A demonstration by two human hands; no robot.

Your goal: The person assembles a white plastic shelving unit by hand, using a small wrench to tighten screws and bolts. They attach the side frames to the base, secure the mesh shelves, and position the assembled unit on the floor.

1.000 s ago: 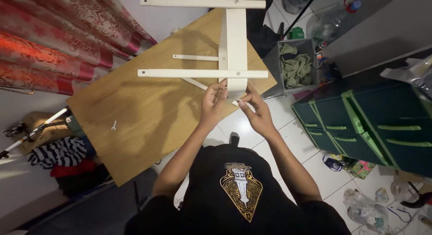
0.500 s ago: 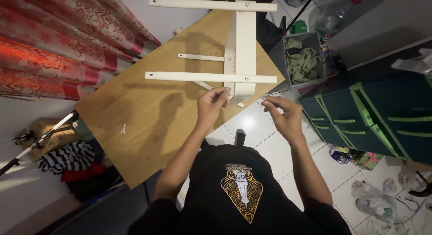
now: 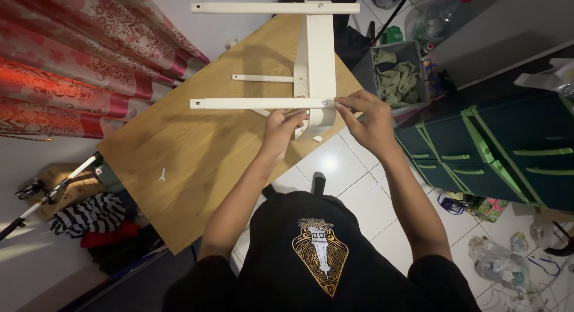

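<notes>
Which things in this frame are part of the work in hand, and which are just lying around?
In hand:
- white wooden frame, lying on the wooden table
- left hand at the frame's near end
- right hand, fingertips at the near crossbar

Lying about:
- small white part on the table
- grey bin of cloths
- green drawer units
- red patterned curtain

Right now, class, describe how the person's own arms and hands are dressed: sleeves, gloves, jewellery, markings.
Both arms are bare from the short black sleeves down. The left hand and right hand wear no gloves, and no watch, ring or bracelet shows. The sleeves belong to a black T-shirt with a gold and white shield-shaped emblem on the chest. No tattoos or markings can be made out on the arms.
</notes>
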